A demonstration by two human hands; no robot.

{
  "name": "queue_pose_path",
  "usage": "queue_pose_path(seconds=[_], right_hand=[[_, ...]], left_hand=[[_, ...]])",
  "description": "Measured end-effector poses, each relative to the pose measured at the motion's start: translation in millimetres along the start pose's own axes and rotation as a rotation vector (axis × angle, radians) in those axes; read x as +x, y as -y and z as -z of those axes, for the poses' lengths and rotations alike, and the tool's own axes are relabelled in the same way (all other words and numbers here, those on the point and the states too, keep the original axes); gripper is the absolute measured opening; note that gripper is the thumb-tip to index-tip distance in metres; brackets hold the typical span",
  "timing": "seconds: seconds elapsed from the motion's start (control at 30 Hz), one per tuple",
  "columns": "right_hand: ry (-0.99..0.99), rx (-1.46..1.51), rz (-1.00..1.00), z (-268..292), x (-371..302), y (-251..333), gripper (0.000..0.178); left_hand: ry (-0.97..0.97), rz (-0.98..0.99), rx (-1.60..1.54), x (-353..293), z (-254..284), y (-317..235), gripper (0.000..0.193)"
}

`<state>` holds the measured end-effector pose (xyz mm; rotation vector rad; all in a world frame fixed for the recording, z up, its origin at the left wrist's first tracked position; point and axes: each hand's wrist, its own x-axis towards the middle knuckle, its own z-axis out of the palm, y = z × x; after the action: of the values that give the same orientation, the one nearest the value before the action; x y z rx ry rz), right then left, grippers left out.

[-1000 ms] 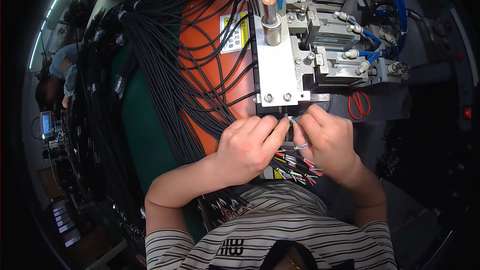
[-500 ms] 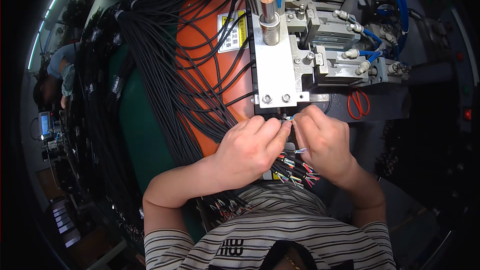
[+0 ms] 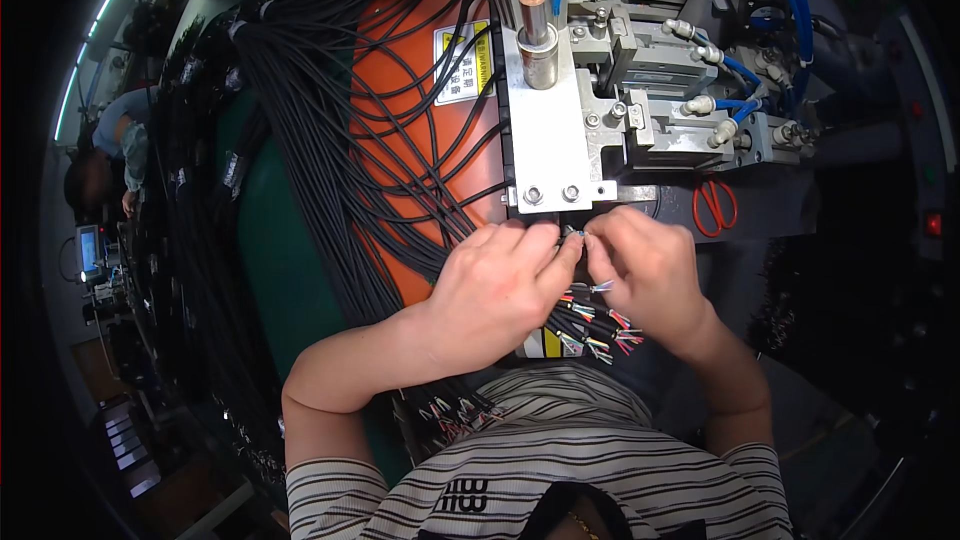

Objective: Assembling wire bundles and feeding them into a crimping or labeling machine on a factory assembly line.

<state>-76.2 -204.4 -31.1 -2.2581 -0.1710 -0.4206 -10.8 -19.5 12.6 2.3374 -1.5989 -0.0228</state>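
Observation:
In front of the metal press machine (image 3: 547,130), my two hands meet at a small cable end. My left hand (image 3: 500,280) is closed, pinching the cable end between thumb and forefinger; the fingers hide most of the cable. My right hand (image 3: 648,275) is also closed, its thumb and fingertips at the thin wires (image 3: 577,232) that stick out there. Below the hands hang several black cables with stripped ends, showing red, white, green and blue wires (image 3: 590,325).
A thick bundle of black cables (image 3: 310,160) runs across the orange surface (image 3: 400,155) on the left. Blue air hoses (image 3: 800,10) feed the cylinders at right. Red-handled scissors (image 3: 714,208) lie on the grey ledge. Another person (image 3: 125,140) works at far left.
Both hands have shifted only slightly at the same spot. My right fingertips have opened a little from the left thumb, and the loose wire ends below have moved slightly.

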Motion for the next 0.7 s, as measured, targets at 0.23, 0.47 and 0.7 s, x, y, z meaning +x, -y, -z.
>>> queue_pose_path(seconds=[0.23, 0.47, 0.7], right_hand=[[0.126, 0.286, -0.268, 1.9, -2.6, -3.4, 0.003], [0.2, 0.606, -0.237, 14.7, -12.3, 8.9, 0.019], [0.067, 0.86, -0.413, -0.8, -11.6, 16.9, 0.016]], left_hand=[[-0.2, 0.089, -0.133, -29.9, -4.8, 18.1, 0.038], [-0.19, 0.121, -0.055, -25.9, -6.8, 18.6, 0.039], [-0.207, 0.052, -0.344, -27.5, -6.3, 14.0, 0.042]])
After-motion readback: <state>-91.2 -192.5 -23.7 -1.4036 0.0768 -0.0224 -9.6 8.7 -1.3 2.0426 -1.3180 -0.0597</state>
